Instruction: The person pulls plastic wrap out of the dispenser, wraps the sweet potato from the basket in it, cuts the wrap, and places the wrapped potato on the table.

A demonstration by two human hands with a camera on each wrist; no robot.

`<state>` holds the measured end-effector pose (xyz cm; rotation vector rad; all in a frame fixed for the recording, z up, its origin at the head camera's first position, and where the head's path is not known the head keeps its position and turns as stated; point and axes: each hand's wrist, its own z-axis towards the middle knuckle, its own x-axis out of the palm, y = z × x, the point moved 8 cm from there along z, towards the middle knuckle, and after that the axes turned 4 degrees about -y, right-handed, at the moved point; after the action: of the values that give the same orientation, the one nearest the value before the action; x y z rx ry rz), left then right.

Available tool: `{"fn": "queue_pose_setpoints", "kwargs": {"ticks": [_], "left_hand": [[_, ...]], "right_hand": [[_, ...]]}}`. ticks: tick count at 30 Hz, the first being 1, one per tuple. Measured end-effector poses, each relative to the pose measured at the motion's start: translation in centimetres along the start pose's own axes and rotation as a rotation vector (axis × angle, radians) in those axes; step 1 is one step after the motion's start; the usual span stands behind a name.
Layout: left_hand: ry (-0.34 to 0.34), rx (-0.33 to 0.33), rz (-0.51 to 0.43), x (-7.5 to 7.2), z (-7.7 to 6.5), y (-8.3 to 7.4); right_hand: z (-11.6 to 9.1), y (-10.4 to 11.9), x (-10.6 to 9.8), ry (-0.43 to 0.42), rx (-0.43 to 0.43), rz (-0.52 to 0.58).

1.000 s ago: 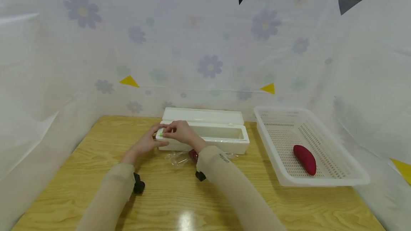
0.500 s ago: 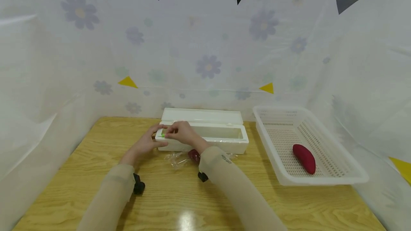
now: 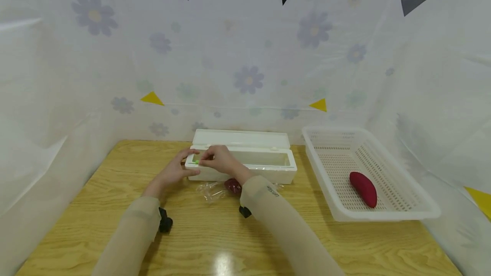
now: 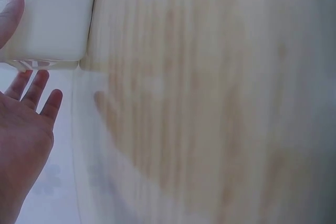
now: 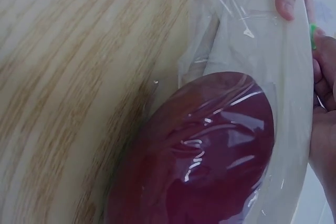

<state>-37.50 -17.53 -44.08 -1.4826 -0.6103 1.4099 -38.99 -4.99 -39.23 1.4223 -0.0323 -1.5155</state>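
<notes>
A long white cling film dispenser (image 3: 268, 176) lies at the back of the table, its lid (image 3: 241, 138) tipped back. My left hand (image 3: 175, 168) holds its left end, thumb on the front and fingers behind, as the left wrist view shows in part. With thumb and forefinger, my right hand (image 3: 219, 159) pinches a small green slide cutter (image 3: 196, 162) near the left end of the front rim. Clear film (image 5: 226, 30) hangs down the dispenser's front. A dark red, sweet-potato-shaped thing (image 5: 199, 145) lies under this film, partly hidden by my right wrist in the head view.
To the right stands a white perforated basket (image 3: 326, 186) holding another red, sweet-potato-shaped thing (image 3: 363, 189). A flowered sheet (image 3: 215, 54) hangs behind the wooden table (image 3: 199, 242) and at its sides.
My right hand has moved slightly right along the dispenser's front rim, and the green slide cutter with it. My left hand stays at the dispenser's left end.
</notes>
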Motion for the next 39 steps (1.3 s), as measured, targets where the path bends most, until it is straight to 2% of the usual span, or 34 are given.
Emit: {"fn": "queue_pose_setpoints", "kwargs": {"ticks": [6, 11, 22, 31, 39], "left_hand": [[0.004, -0.018, 0.029, -0.1, -0.9, -2.4], [0.015, -0.034, 0.054, -0.1, -1.3, -3.0], [0.005, -0.013, 0.057, -0.1, -1.2, -3.0], [-0.019, 0.027, 0.114, -0.2, -0.1, -0.4], [-0.024, 0.059, 0.157, -0.3, -0.2, -0.7]], "right_hand": [[-0.1, 0.1, -0.1, 0.0, -0.019, -0.012], [-0.3, 0.2, -0.2, -0.003, -0.028, -0.025], [-0.5, 0.1, -0.5, -0.011, -0.045, -0.053], [-0.6, 0.1, -0.7, -0.024, -0.054, -0.057], [-1.0, -0.1, -0.7, -0.023, -0.073, -0.065]]}}
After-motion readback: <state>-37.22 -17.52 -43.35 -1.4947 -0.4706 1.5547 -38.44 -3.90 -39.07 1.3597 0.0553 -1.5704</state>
